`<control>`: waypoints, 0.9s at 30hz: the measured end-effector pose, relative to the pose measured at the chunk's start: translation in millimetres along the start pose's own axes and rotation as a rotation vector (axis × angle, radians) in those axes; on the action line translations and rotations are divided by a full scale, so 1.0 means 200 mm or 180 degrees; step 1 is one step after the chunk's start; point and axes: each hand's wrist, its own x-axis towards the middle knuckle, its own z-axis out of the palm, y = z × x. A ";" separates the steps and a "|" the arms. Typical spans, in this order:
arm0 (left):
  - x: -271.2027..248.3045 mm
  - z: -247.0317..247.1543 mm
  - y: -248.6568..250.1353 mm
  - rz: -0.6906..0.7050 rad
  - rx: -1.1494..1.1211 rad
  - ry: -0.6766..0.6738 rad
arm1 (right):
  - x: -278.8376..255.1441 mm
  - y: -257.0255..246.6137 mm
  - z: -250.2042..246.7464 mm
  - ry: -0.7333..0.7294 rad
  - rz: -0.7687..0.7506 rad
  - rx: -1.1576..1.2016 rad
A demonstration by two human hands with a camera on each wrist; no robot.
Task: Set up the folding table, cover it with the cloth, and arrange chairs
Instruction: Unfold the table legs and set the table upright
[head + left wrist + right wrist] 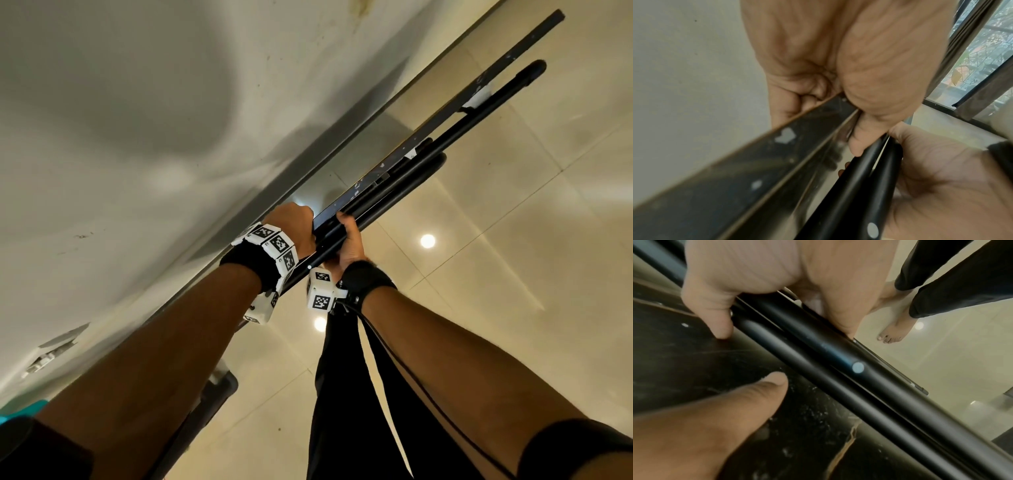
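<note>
Head view: folded black folding table [445, 126], flat dark top panel with black tubular metal legs tucked against it, stands on edge beside the pale wall [120, 120] and runs away from the person along the wall's base. Glossy beige tiled floor [513, 240] lies on the table's other side.

Left hand [291, 226] grips the near end of the table on the wall side, fingers curled over the panel edge. Left wrist view: thumb [857, 142] pressed down onto the nearer black leg tube [849, 186], other fingers folded over the scuffed panel edge [748, 170].

Right hand [349, 243] holds the same end on the floor side, just beside the left hand and touching it. Right wrist view: fingers [715, 305] wrapped over the two parallel black tubes [838, 369], thumb [764, 386] laid straight against the scratched dark underside of the panel [684, 353]. A pale rivet dot [858, 367] sits on the outer tube.

Both wrists carry black straps with white marker-coded camera blocks [274, 243]. Person's black trousers [342, 394] and bare foot [894, 331] are on the tiles on the floor side of the table. Window frame [972, 56] shows past the table's end in the left wrist view.
</note>
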 end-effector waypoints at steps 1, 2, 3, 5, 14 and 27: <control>0.00 -0.01 0.01 0.0019 -0.0044 -0.0044 | 0.00 0.01 0.01 0.0077 -0.0019 -0.0005; -0.01 -0.03 0.01 0.0023 -0.0074 -0.0089 | 0.01 0.02 0.02 0.0151 -0.0012 0.0018; -0.01 -0.04 0.02 0.0027 -0.0082 -0.0105 | 0.03 0.03 0.02 0.0224 -0.0003 0.0036; -0.03 -0.05 0.04 0.0025 -0.0037 -0.0122 | 0.05 0.06 0.01 0.0290 0.0084 -0.0029; -0.14 0.00 0.14 0.0255 0.0297 -0.0144 | -0.14 0.02 -0.07 0.0378 0.0125 0.0461; -0.62 -0.05 0.57 0.1146 0.0780 -0.0261 | -0.75 0.06 -0.45 0.0543 -0.0327 0.1503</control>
